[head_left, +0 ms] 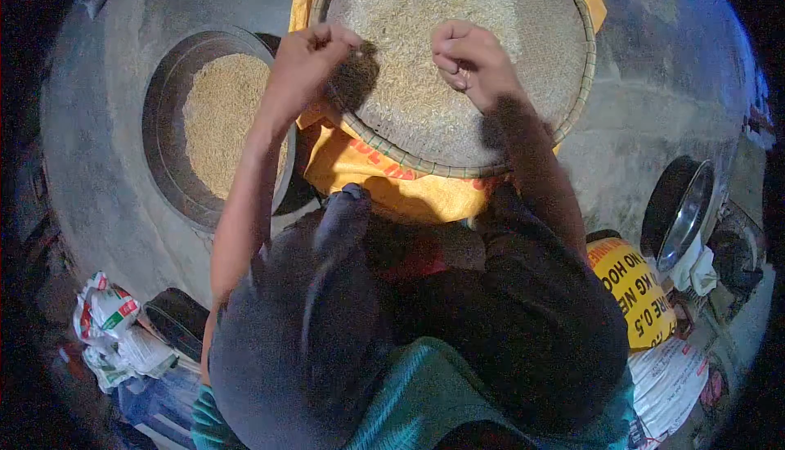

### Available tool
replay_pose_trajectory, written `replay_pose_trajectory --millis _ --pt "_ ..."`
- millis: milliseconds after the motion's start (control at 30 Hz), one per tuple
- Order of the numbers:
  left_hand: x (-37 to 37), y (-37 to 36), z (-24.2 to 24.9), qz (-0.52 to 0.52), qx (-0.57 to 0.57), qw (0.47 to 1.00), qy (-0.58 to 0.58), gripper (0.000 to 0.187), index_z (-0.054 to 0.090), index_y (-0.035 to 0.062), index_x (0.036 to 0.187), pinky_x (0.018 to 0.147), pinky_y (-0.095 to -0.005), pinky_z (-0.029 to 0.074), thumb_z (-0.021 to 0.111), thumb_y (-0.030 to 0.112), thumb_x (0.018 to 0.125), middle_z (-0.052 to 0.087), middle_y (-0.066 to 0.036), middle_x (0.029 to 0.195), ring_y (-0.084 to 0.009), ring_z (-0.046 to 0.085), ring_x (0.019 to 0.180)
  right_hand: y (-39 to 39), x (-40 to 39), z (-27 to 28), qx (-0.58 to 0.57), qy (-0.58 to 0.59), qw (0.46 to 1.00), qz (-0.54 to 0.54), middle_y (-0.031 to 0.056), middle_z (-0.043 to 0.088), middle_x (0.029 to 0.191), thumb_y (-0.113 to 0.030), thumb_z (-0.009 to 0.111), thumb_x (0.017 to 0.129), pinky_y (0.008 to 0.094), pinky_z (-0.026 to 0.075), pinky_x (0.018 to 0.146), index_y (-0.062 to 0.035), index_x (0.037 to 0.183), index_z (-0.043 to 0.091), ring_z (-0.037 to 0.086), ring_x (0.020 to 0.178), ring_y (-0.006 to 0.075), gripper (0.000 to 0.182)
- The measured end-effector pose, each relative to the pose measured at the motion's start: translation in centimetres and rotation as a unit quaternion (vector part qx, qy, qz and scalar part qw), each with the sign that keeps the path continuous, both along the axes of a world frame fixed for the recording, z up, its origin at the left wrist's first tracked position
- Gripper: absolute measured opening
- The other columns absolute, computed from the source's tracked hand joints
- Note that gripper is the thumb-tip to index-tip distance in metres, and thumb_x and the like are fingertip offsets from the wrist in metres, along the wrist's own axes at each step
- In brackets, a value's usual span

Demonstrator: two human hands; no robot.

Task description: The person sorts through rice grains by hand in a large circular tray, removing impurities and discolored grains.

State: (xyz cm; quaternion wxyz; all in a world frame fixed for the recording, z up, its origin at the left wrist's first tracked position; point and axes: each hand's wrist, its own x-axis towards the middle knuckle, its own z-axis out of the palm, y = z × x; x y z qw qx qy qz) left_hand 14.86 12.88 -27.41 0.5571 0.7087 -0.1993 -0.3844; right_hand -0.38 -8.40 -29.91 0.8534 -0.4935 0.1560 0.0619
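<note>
A round woven winnowing tray (564,65) holds a spread of pale, husked-looking grain (409,49). My right hand (473,61) hovers over the middle of that grain, fingers curled in against the thumb. Whatever lies inside them is too small to name. Above the tray's left rim, my left hand (311,57) has its fingertips pinched together, and their contents cannot be made out. A dark shadow falls on the tray beside it. To the left stands a wide metal basin (159,151) with a heap of golden grain (225,123).
An orange printed sack (352,168) lies under the tray on the concrete floor (106,196). At right are a yellow printed sack (625,286) and a shiny metal bowl (687,217). White plastic bags (110,311) sit at lower left, near a dark round container (180,319).
</note>
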Motion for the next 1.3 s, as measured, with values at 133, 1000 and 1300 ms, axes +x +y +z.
replay_pose_trajectory --millis 133,1000,1300 --pt "-1.4 0.4 0.3 -0.084 0.172 0.936 -0.297 0.017 0.073 0.0107 0.094 0.072 -0.0366 0.052 0.067 0.024 0.086 0.07 -0.013 0.083 -0.025 0.07 0.079 3.6 0.9 -0.7 -0.479 -0.042 0.876 -0.023 0.0022 0.063 0.073 -0.014 0.065 0.085 0.0262 0.045 0.055 -0.0029 0.091 0.065 0.055 0.06 0.0106 0.013" --pt "-1.2 0.3 0.0 -0.035 0.015 0.999 -0.013 0.013 0.068 0.0029 0.091 0.065 -0.0281 0.048 0.064 0.014 0.086 0.066 -0.004 0.081 -0.0137 0.06 0.067 6.2 1.8 -1.4 -0.68 -0.067 0.728 0.054 0.0135 0.065 0.071 -0.021 0.059 0.088 0.0412 0.05 0.057 -0.0132 0.093 0.068 0.065 0.063 0.031 0.013" --pt "-3.2 -0.5 0.4 -0.168 0.165 0.878 -0.417 0.02 0.072 0.0098 0.09 0.069 -0.0447 0.051 0.068 0.027 0.082 0.068 -0.014 0.086 -0.0358 0.066 0.079 1.6 0.2 1.0 -0.056 -0.001 0.998 0.03 -0.0027 0.058 0.067 -0.018 0.059 0.087 0.0227 0.041 0.05 -0.0025 0.086 0.064 0.051 0.055 0.008 0.017"
